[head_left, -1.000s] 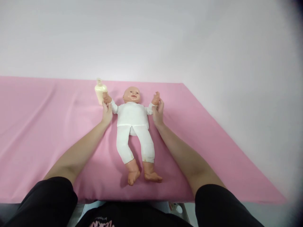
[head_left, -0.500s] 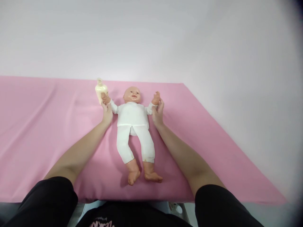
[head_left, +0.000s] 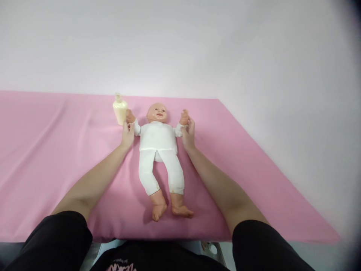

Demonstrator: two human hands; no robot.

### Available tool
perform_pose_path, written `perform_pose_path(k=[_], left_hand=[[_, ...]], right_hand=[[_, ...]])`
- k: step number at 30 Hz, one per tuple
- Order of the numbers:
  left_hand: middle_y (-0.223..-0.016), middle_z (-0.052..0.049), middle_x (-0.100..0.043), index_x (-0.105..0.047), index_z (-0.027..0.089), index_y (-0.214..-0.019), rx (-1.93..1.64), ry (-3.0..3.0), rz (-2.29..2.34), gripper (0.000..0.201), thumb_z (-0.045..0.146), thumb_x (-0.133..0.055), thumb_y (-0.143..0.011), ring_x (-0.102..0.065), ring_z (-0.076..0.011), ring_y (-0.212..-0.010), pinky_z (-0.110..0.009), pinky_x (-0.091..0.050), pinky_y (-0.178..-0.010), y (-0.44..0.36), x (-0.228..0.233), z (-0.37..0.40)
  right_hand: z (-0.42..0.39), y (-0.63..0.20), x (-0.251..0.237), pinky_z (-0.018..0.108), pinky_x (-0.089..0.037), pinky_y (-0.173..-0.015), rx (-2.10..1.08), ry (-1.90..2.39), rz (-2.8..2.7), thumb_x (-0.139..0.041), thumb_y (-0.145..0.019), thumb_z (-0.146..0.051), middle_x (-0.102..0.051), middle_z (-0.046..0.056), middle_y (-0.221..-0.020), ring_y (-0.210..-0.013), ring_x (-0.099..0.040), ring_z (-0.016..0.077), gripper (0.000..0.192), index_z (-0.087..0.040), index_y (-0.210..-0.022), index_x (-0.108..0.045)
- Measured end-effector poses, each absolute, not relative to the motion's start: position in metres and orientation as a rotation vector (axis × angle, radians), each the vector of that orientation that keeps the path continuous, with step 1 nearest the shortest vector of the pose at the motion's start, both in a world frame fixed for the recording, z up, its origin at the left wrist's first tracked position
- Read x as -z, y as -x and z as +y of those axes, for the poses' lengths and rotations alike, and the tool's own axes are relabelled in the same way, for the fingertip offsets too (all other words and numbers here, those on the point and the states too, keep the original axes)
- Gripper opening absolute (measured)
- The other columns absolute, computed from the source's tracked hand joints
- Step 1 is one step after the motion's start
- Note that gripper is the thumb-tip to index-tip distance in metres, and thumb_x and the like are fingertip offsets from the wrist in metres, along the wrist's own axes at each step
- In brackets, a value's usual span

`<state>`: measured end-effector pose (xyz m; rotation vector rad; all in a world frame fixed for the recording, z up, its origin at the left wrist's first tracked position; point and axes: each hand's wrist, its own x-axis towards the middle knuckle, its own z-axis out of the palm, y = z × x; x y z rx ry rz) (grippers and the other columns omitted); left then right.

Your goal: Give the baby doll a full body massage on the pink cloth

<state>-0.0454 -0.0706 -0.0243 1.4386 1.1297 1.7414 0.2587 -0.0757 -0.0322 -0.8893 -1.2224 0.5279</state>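
Note:
A baby doll (head_left: 158,145) in a white suit lies on its back on the pink sheet (head_left: 50,150), head away from me and bare feet toward me. My left hand (head_left: 127,134) grips the doll's arm on the left side, near its wrist. My right hand (head_left: 188,132) grips the doll's other arm the same way. Both doll arms are spread out and raised. A small cream bottle (head_left: 120,110) stands upright just beyond my left hand, close to the doll's fist.
The pink sheet covers a padded table whose right edge runs diagonally toward me. A plain white wall rises behind it. My black sleeves fill the bottom of the view.
The doll's arm in my left hand has shifted slightly inward, away from the bottle. My right hand has barely moved.

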Motion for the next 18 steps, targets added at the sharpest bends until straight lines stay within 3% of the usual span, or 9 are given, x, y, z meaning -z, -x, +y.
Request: perform_pose_path(k=[4, 8, 11, 14, 18], left_hand=[[-0.136, -0.015, -0.062, -0.061, 0.022, -0.134, -1.440, -1.996, 1.115, 0.052, 0.051, -0.066, -0.091, -0.055, -0.0308, -0.133, -0.051, -0.037, -0.121, 0.035, 0.015, -0.083], [-0.134, -0.015, -0.063, -0.062, 0.022, -0.131, -1.412, -2.093, 1.135, 0.049, 0.052, -0.064, -0.092, -0.055, -0.0320, -0.132, -0.053, -0.035, -0.121, 0.031, 0.014, -0.087], [-0.141, -0.015, -0.059, -0.053, 0.022, -0.136, -1.649, -1.808, 1.125, 0.052, 0.053, -0.061, -0.095, -0.054, -0.0290, -0.135, -0.048, -0.037, -0.121, 0.034, 0.016, -0.083], [-0.141, -0.012, -0.059, -0.049, 0.026, -0.131, -1.819, -1.351, 1.185, 0.042, 0.050, -0.058, -0.098, -0.057, -0.0237, -0.134, -0.042, -0.042, -0.119, 0.042, 0.019, -0.075], [-0.150, -0.012, -0.053, -0.044, 0.027, -0.133, -1.880, -0.893, 1.318, 0.035, 0.037, -0.049, -0.101, -0.052, -0.0209, -0.142, -0.040, -0.042, -0.121, 0.053, 0.021, -0.067]], right_hand=[[-0.088, -0.247, 0.025, 0.053, -0.038, -0.121, -0.465, 0.914, -1.635, -0.066, -0.081, -0.029, -0.067, 0.007, -0.134, -0.129, -0.058, 0.0276, 0.047, -0.028, -0.128, -0.062], [-0.091, -0.245, 0.025, 0.051, -0.040, -0.120, -0.441, 0.911, -1.639, -0.062, -0.081, -0.026, -0.067, 0.007, -0.131, -0.128, -0.058, 0.0269, 0.046, -0.027, -0.127, -0.061], [-0.086, -0.249, 0.026, 0.048, -0.041, -0.119, -0.525, 0.928, -1.388, -0.062, -0.083, -0.029, -0.061, 0.009, -0.140, -0.131, -0.056, 0.0242, 0.052, -0.026, -0.133, -0.052], [-0.075, -0.258, 0.031, 0.050, -0.043, -0.117, -0.567, 0.902, -1.136, -0.058, -0.084, -0.033, -0.052, 0.011, -0.149, -0.135, -0.054, 0.0240, 0.056, -0.025, -0.137, -0.043], [-0.058, -0.275, 0.042, 0.057, -0.044, -0.116, -0.578, 0.970, -0.865, -0.048, -0.084, -0.033, -0.049, 0.013, -0.149, -0.137, -0.054, 0.0261, 0.054, -0.025, -0.138, -0.043]])
